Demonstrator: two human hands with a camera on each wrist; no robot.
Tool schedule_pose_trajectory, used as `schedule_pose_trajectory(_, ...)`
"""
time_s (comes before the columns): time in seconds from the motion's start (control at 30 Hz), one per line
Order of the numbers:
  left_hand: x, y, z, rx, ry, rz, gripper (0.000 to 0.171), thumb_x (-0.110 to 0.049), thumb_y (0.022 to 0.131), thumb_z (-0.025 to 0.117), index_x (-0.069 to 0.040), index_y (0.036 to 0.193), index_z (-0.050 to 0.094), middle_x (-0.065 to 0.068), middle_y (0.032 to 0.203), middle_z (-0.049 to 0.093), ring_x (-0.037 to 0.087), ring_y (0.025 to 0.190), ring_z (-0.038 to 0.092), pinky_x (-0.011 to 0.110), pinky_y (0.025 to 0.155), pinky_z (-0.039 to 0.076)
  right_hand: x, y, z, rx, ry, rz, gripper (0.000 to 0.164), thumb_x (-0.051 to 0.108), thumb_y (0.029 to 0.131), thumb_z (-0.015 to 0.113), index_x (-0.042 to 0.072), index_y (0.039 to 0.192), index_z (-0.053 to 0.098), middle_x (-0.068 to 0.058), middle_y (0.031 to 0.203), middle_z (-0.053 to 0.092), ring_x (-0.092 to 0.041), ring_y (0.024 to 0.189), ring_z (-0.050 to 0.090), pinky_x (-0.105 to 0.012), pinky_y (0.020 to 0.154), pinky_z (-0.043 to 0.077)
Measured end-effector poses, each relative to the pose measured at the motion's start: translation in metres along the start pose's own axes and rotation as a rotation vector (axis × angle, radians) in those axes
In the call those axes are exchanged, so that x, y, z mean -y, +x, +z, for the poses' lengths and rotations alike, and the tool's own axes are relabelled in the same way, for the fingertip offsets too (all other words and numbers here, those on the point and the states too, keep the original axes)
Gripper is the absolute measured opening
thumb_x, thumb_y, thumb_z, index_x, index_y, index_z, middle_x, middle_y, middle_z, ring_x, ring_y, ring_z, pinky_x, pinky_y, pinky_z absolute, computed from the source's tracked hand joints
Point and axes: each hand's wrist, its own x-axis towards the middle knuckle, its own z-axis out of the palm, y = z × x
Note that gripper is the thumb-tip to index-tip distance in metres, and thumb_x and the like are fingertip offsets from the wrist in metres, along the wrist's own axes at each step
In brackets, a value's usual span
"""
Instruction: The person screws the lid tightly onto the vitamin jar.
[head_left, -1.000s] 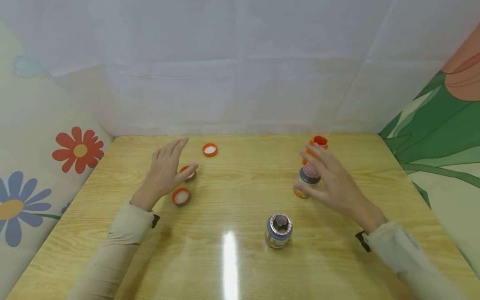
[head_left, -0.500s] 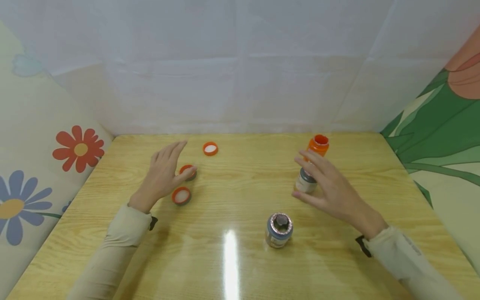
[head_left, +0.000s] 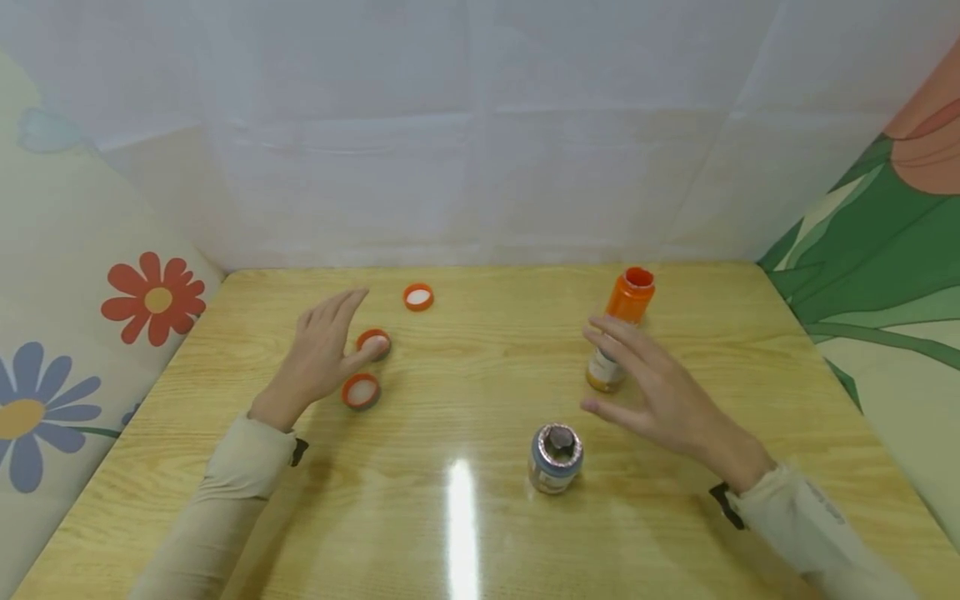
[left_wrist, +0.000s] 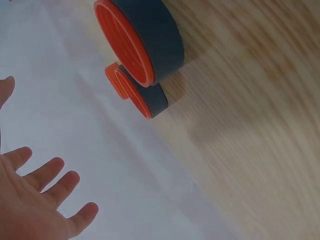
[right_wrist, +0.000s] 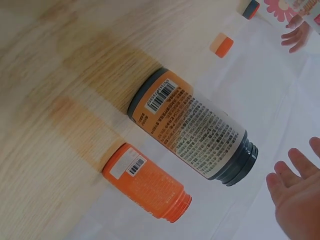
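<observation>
My left hand (head_left: 318, 354), fingers extended and thumb apart, hovers by the caps at the left and holds nothing. Its thumb overlaps a dark cap with an orange inside (head_left: 369, 335) in the head view; a similar cap (head_left: 361, 391) lies nearer, and an orange cap (head_left: 417, 297) farther back. On the right, my right hand (head_left: 667, 396) is spread and empty, partly covering a dark-necked bottle with a printed label (head_left: 603, 372). Behind that bottle stands an uncapped orange bottle (head_left: 630, 297). The right wrist view shows the fingers apart from the labelled bottle (right_wrist: 190, 130).
Toward the front centre stands another dark bottle (head_left: 555, 460), its foil seal torn open. A white cloth (head_left: 480, 183) hangs behind the wooden table (head_left: 487, 367). Flower-patterned panels (head_left: 60, 250) flank the sides.
My right hand has drawn back slightly toward me, uncovering more of the orange bottle. The left hand has shifted a little down and left. Bottles and caps stay in place.
</observation>
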Motion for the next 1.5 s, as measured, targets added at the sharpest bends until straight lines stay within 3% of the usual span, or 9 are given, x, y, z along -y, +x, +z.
schedule_pose_trajectory(0.23,0.001,-0.006,0.0,0.032,0.008,-0.022,0.077,-0.041,0.094,0.065,-0.006,0.153,0.031,0.024,0.15,0.04,0.043,0.14,0.035,0.065,0.106,0.027,0.007,-0.008,0.001,0.025,0.052,0.013,0.084,0.037,0.08,0.08,0.011,0.15,0.042,-0.01,0.156,0.04,-0.033,0.144,0.037,-0.038,0.124,0.025)
schedule_pose_trajectory(0.5,0.004,-0.011,0.001,0.045,0.05,-0.019,0.077,-0.037,0.092,0.069,-0.005,0.152,0.033,0.025,0.149,0.042,0.044,0.138,0.037,0.066,0.104,0.029,0.015,-0.013,0.002,0.065,0.089,0.017,0.084,0.031,0.08,0.082,0.015,0.151,0.04,-0.009,0.157,0.04,-0.03,0.142,0.04,-0.056,0.11,0.04)
schedule_pose_trajectory(0.87,0.01,-0.017,0.004,0.06,0.031,-0.036,0.073,-0.035,0.091,0.07,-0.005,0.15,0.038,0.024,0.147,0.046,0.047,0.135,0.04,0.067,0.105,0.029,0.02,-0.02,0.01,0.148,0.241,0.094,0.08,0.027,0.085,0.077,0.021,0.154,0.035,-0.007,0.159,0.036,-0.034,0.144,0.036,-0.063,0.108,0.038)
schedule_pose_trajectory(1.17,0.015,-0.023,0.003,0.106,0.014,-0.052,0.065,-0.033,0.091,0.07,-0.007,0.145,0.045,0.021,0.144,0.051,0.047,0.132,0.043,0.068,0.105,0.031,0.024,-0.025,0.016,0.172,0.289,0.107,0.078,0.027,0.087,0.076,0.021,0.153,0.036,-0.007,0.158,0.037,-0.038,0.145,0.032,-0.067,0.111,0.032)
schedule_pose_trajectory(1.5,0.02,-0.029,0.003,0.102,-0.059,-0.033,0.058,-0.028,0.09,0.072,-0.005,0.14,0.051,0.02,0.138,0.057,0.046,0.127,0.05,0.066,0.104,0.034,0.028,-0.029,0.02,0.175,0.314,0.116,0.078,0.03,0.087,0.075,0.026,0.154,0.034,-0.006,0.158,0.038,-0.034,0.142,0.039,-0.065,0.107,0.038)
